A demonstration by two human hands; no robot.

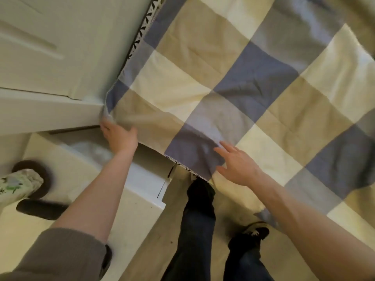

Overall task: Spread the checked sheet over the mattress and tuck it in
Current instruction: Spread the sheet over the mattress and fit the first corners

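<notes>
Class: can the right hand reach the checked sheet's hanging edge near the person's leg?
Probably yes: the right hand is open right beside that edge of the checked sheet, with nothing between them; the left hand grips the corner.

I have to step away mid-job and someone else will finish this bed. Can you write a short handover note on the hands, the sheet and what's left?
Left hand: grips the checked sheet at its near corner, beside the white panel.
Right hand: open, fingers straight, on or just over the sheet's near edge; blur hides the contact.
Sheet: spread across the mattress, whose patterned edge shows along the far left side.
Done: the sheet covers the top, with some creases.
Left: the near edge hangs loose by the legs; smooth it, then tuck in the corner and edges.
</notes>
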